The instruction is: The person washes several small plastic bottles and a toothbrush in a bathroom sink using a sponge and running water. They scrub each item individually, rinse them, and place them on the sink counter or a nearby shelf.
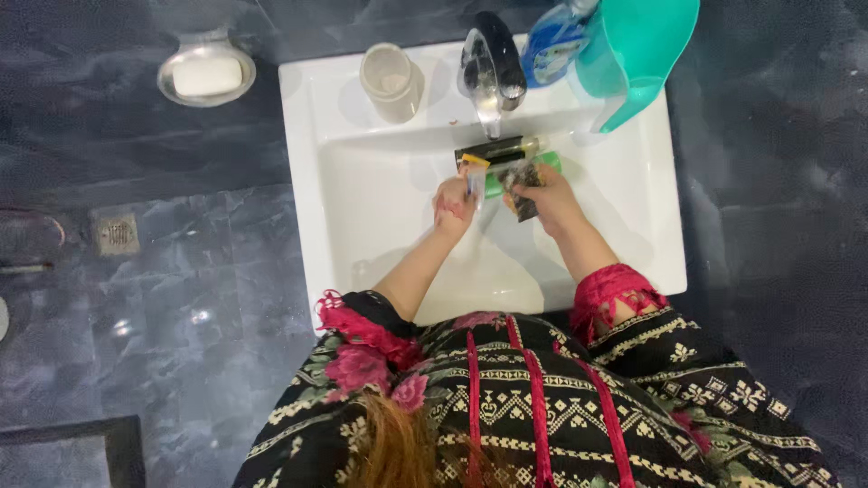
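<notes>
Head view, looking straight down: the right hand [547, 194] has its fingers [523, 181] clenched on a dark scrubbing pad [522, 206], pressed up against a small green thing [545, 163] over the basin; the left hand [452, 201] grips the other end, fingers curled round a small yellow-tipped piece [472, 164], though what exactly it is I cannot tell; both hands meet just below the tap [493, 68], right in the middle of the white sink [362, 199]; out on the rim, a pale cup [391, 81] stands left of the tap, a blue bottle [553, 41] and a teal jug [637, 50] crowd the right; off the sink, a soap dish [206, 74] with a white bar sits on the dark marble wall side; a floor drain [117, 233] shows on the grey floor [181, 343].
</notes>
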